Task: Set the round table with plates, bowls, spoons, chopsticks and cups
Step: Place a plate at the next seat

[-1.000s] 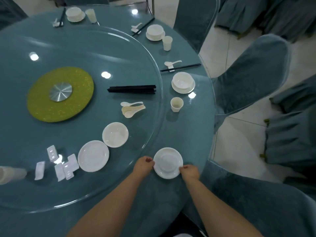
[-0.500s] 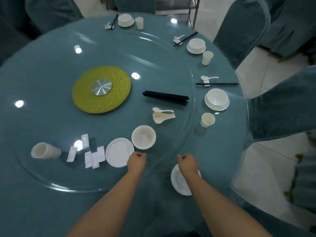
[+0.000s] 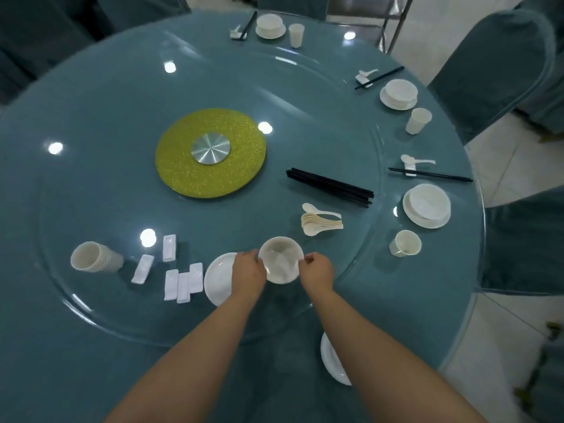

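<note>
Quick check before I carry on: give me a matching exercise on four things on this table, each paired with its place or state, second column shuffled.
Things:
1. bowl
2. loose chopsticks
3. stacked cups
4. plate near the table edge

Places or states:
A. lying on their side on the glass turntable
B. held between the left hand and the right hand
C. bare, beside the right forearm
D. a black bundle just above the spare spoons

Pairs: 1-B, 2-D, 3-A, 4-C

Teal-covered chairs (image 3: 494,68) ringing the table, pale tiled floor (image 3: 500,154), metal rack legs (image 3: 393,29) beyond
</note>
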The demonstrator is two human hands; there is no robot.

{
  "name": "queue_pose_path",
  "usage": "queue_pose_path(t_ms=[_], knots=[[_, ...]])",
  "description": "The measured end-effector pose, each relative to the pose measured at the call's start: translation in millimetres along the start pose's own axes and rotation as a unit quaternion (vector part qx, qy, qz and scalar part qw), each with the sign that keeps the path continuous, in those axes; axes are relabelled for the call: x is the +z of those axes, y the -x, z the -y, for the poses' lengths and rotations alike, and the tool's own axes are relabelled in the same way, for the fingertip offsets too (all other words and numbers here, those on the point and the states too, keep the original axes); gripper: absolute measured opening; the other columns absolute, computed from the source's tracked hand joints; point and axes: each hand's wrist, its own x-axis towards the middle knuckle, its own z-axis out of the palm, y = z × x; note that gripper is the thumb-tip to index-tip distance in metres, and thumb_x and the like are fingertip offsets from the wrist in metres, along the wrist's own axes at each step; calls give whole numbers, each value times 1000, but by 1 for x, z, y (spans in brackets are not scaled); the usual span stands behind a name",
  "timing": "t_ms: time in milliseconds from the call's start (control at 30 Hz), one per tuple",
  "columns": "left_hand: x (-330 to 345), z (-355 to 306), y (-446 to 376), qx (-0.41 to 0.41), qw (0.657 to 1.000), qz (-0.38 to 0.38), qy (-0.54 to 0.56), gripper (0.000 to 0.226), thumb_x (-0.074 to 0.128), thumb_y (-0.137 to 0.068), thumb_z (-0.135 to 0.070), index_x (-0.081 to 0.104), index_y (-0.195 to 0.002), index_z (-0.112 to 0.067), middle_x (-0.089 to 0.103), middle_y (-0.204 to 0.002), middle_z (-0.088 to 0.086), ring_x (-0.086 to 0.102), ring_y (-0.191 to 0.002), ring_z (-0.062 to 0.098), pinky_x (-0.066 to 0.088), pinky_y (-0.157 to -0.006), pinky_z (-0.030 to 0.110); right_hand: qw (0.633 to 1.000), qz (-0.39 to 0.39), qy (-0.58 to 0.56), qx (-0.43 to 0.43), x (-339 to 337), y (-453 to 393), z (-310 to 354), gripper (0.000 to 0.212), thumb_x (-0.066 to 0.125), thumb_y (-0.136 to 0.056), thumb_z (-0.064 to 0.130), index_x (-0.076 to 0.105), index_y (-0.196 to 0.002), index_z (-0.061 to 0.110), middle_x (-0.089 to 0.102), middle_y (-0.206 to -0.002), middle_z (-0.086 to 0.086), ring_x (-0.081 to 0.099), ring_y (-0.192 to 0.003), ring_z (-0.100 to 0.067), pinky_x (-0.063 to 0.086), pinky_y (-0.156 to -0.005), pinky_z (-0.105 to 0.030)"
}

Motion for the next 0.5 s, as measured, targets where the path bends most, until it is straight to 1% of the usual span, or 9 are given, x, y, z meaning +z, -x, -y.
queue_pose_path(t_ms=[67,133,200,233,267,300,333,400,500], knots=[[4,-1,-1,8,1000,-2,-1,21,44,-93,-10,63,-96,-3,65,-97,16,60,-92,33,48,-84,40,1000,-7,4,3,2,-2,0,22,54,-92,18,67,-107,9,69,-104,-4,62,-97,-23,42,-76,-25],[7,1,1,18,1000,-13,-8,21,44,-93,-10,63,-99,-2,63,-100,14,58,-92,30,47,-86,38,1000,-16,2,-1,4,-2,1,18,53,-92,16,68,-99,9,68,-96,-3,62,-91,-23,44,-73,-25],[9,2,3,24,999,-21,-10,21,45,-94,-12,63,-99,-4,59,-105,10,56,-90,24,45,-85,32,1000,-26,0,-9,6,0,3,20,51,-90,14,65,-76,13,62,-74,2,58,-73,-20,41,-59,-22],[9,3,3,22,999,-26,-4,20,45,-95,-13,63,-98,-4,57,-108,8,54,-88,21,43,-84,29,999,-37,-3,-14,7,2,4,28,50,-89,12,57,-62,16,55,-62,4,52,-62,-17,35,-49,-17],[10,2,3,19,999,-30,2,20,46,-95,-15,63,-97,-5,55,-110,7,53,-87,19,42,-83,27,999,-45,-5,-19,8,4,5,35,50,-88,10,47,-53,18,46,-53,6,45,-53,-15,27,-41,-12],[9,1,4,15,999,-33,6,20,46,-96,-15,63,-97,-5,54,-112,6,52,-87,18,41,-83,26,999,-48,-3,-22,9,7,7,39,49,-88,10,41,-51,19,41,-50,6,39,-48,-12,25,-36,-14],[8,0,4,12,999,-35,6,21,46,-96,-16,63,-98,-4,53,-113,6,51,-87,18,40,-83,25,999,-49,2,-24,10,10,7,40,49,-88,10,38,-51,19,40,-50,5,36,-46,-9,25,-34,-15],[6,-3,5,12,999,-38,4,23,45,-97,-16,64,-104,-5,53,-113,7,49,-87,17,39,-82,25,998,-51,9,-26,10,13,7,36,49,-89,12,42,-55,17,43,-55,3,40,-49,-12,23,-39,-16],[-1,-7,10,35,998,-43,17,25,43,-96,-14,63,-109,-8,58,-108,8,54,-90,20,45,-83,31,998,-56,-9,-33,6,21,10,18,50,-91,14,61,-77,11,59,-76,-3,55,-70,-20,40,-54,-24]])
